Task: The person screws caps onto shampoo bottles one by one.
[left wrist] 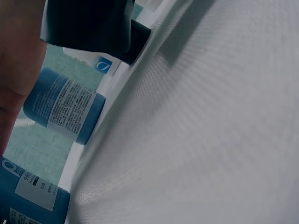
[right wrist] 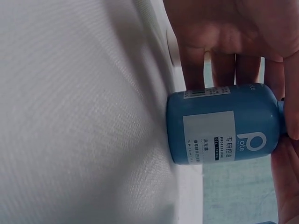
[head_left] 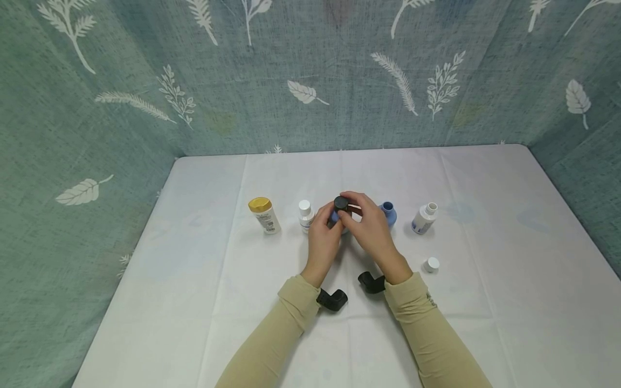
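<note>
Near the table's middle, my left hand holds a small blue shampoo bottle with a pale label. My right hand pinches its black cap at the top, thumb in front and fingers behind. The right wrist view shows the bottle upright, its base right at the cloth, with fingers behind its body. Seen from the left wrist, the same bottle is cut off at the lower left. Just right of my hands stands another blue bottle, uncapped, partly hidden by the right hand.
Left of my hands stand a white bottle with a yellow cap and a white-capped bottle. Farther right is an uncapped white bottle, with a loose white cap nearer me. A patterned curtain hangs behind the white-covered table.
</note>
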A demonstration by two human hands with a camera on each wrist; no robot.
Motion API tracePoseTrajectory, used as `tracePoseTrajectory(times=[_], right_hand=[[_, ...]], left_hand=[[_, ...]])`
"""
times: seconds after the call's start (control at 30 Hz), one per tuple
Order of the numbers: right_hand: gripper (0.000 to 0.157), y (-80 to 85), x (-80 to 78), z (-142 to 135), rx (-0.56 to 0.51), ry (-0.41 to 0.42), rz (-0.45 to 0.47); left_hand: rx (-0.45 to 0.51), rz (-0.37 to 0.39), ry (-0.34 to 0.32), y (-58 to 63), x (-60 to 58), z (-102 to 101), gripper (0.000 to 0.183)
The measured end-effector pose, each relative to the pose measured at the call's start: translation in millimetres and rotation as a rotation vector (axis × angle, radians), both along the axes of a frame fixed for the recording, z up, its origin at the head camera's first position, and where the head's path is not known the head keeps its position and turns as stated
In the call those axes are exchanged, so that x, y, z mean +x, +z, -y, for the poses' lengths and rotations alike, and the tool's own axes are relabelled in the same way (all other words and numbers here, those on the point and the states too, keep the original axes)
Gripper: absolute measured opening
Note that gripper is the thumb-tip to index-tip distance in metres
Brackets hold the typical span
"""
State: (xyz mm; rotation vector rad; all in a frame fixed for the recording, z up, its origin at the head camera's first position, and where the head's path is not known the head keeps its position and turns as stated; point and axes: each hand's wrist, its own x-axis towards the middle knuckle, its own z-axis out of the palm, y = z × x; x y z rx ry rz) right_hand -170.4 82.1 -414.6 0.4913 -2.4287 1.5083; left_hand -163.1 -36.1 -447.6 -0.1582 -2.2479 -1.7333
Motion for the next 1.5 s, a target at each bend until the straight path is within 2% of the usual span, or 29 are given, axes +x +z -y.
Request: tracePoseTrajectory(times=[0.63,0.73,0.97,1.13,1.3,1.5], right_hand=[[0.040,0.4,0.4,2.1,-0.035,-0.032,0.016],[0.042,0.7,0.6,2.1,-0.023,-0.027,0.014],[0.041,1.3,1.6,1.7,0.031,-0.027,-0.009],[0.039,1.6,1.8,2.1,0.020,-0.035,-0.003],[0.040,1.5,1.0,2.8,-0.002,-0.040,0.007],[0.043,1.4,0.7,3.9,-0.001,-0.048,0.003]], left_hand=[[-0.001,-0.028,-0.003,0.5,0.5,-0.3,0.031],[0.006,-0.026,-0.006,5.6,2.2,-0.8,0.031],[-0.002,-0.021,0.007,31.7,16.4,-2.7,0.030],[-0.002,-0.011,0.007,33.6,17.7,-2.7,0.030],[0.004,-0.012,0.002,33.7,17.3,-2.9,0.030],[-0.003,-0.033,0.006,4.5,1.7,-1.1,0.029]])
